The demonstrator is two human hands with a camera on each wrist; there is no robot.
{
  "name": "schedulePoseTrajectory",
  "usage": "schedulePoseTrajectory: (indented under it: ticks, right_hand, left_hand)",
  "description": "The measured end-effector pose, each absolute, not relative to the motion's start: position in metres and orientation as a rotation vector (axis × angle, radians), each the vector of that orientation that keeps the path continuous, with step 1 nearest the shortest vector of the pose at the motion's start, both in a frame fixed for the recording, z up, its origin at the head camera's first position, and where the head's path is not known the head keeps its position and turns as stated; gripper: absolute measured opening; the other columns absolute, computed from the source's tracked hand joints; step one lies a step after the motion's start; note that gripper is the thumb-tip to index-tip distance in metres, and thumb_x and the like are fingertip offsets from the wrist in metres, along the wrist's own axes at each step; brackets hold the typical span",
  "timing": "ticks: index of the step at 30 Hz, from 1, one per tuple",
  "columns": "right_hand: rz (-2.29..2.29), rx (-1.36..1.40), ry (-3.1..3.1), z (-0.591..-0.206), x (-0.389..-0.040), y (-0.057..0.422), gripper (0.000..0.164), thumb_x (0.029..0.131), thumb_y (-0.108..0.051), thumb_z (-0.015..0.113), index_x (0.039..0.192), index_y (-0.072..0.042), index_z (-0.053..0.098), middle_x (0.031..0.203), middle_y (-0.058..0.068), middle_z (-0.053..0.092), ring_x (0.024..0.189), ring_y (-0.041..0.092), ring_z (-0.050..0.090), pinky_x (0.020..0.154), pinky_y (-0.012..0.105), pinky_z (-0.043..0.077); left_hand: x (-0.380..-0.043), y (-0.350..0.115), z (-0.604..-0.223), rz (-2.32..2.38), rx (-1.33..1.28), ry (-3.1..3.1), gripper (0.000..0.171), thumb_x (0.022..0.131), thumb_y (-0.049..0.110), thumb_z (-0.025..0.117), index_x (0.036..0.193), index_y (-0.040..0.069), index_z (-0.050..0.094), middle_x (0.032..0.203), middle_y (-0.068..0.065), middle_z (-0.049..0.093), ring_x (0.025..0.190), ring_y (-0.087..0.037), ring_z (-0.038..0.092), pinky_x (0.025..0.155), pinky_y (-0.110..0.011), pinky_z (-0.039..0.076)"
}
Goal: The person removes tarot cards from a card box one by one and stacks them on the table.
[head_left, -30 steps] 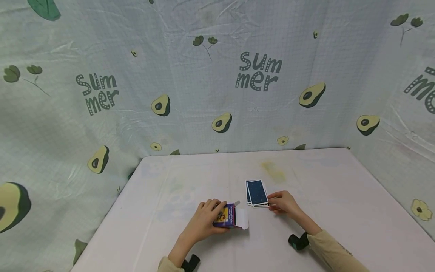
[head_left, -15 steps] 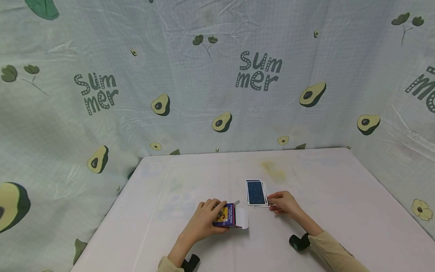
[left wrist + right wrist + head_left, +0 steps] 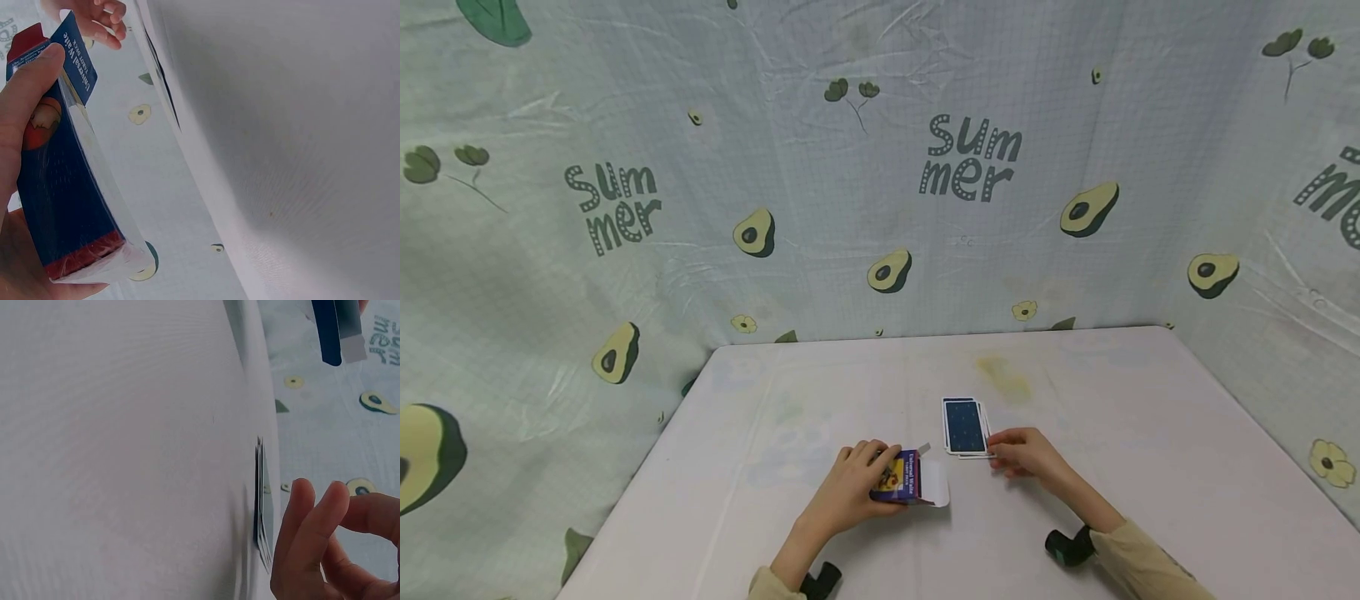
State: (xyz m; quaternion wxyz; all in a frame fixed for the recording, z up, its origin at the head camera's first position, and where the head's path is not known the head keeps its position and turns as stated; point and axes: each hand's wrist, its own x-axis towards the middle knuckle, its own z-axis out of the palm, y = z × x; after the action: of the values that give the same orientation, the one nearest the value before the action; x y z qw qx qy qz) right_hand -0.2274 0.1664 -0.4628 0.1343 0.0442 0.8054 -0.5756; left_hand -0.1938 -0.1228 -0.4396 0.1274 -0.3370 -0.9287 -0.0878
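My left hand (image 3: 848,492) grips an opened tarot card box (image 3: 893,477) above the front middle of the table, its end flap folded out to the right. In the left wrist view the blue box (image 3: 69,194) reads "Universal Waite" and "Tarot Deck", with the thumb lying over its printed face. A small, slightly uneven stack of blue-backed tarot cards (image 3: 964,427) lies on the table beyond the box. My right hand (image 3: 1033,458) has its fingertips right at the stack's near right edge. Nothing shows between its loosely bent fingers (image 3: 300,512) in the right wrist view.
A white cloth covers the table (image 3: 820,392). Behind and at both sides hangs a pale curtain (image 3: 820,192) printed with avocados and "summer". Black wrist cameras (image 3: 1067,547) sit under both forearms.
The upper cards of the stack have shifted and straightened a little. My right hand has moved slightly nearer and its forearm has swung to the right. The left hand keeps the box in place.
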Motion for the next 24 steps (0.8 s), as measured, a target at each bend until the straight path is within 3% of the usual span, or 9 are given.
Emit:
schedulePoseTrajectory:
  ticks: [10, 24]
  right_hand:
    - [-1.666, -0.037, 2.251, -0.46, -0.222, 0.168, 0.038, 0.085, -0.022, 0.057, 0.111, 0.007, 0.056, 0.099, 0.014, 0.066, 0.077, 0.012, 0.064, 0.065, 0.028, 0.05]
    - [-1.642, -0.134, 2.219, -0.447, -0.211, 0.158, 0.041, 0.086, -0.024, 0.057, 0.112, 0.007, 0.054, 0.105, 0.022, 0.061, 0.079, 0.014, 0.063, 0.065, 0.029, 0.05]
  left_hand:
    - [-0.193, -0.122, -0.438, -0.232, -0.976, -2.697, 0.074, 0.067, 0.055, 0.068, 0.126, 0.015, 0.048, 0.11, 0.001, 0.053, 0.1, -0.013, 0.048, 0.083, -0.035, 0.038]
    - [-0.194, -0.12, -0.434, -0.229, -1.002, -2.661, 0.073, 0.066, 0.054, 0.069, 0.126, 0.016, 0.048, 0.11, 0.001, 0.053, 0.099, -0.013, 0.049, 0.082, -0.035, 0.039]
